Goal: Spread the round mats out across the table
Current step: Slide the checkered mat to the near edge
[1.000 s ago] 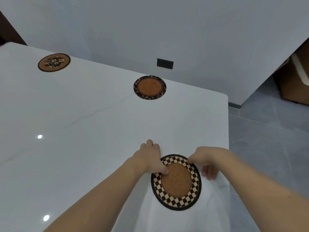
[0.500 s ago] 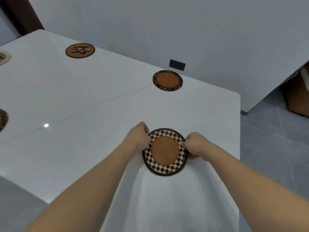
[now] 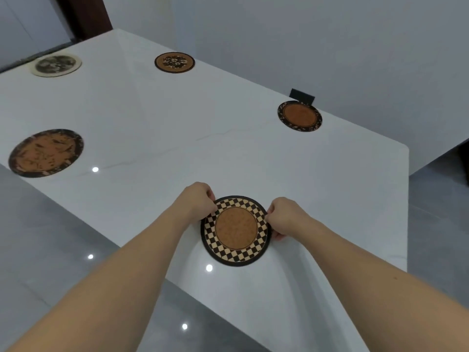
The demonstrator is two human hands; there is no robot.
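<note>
Item 1: checkered mat (image 3: pixel 235 231), round, with a cork-brown centre and a black-and-cream checked border inside a dark rim. It lies low in the centre of the frame, on the white table (image 3: pixel 157 128), close to the table's near edge.

Item 2: left hand (image 3: pixel 196 200), curled, with fingers closed on the upper left rim of the checkered mat.

Item 3: right hand (image 3: pixel 284 217), curled likewise, pinching the mat's right rim (fingertips tucked under the edge, thumb on top). The two hands sit on opposite sides of the mat, and both bare forearms run in from the bottom of the frame.

Item 4: dark-bordered mat (image 3: pixel 299 116), brown centre, at the upper right of the frame, near the table's far edge.

Item 5: floral mat (image 3: pixel 174 62), brown with a pale speckled middle, upper centre.

Item 6: pale mat (image 3: pixel 56 64), cream rim around a dark blurred centre, upper left.

Item 7: large brown mat (image 3: pixel 45 152) with a dark rim, at the left of the frame, by the table's near edge (pattern too blurred to read).

All five mats lie flat and well apart from one another.

Item 8: black wall plate (image 3: pixel 302 95), on the grey wall just behind the dark-bordered mat.
</note>
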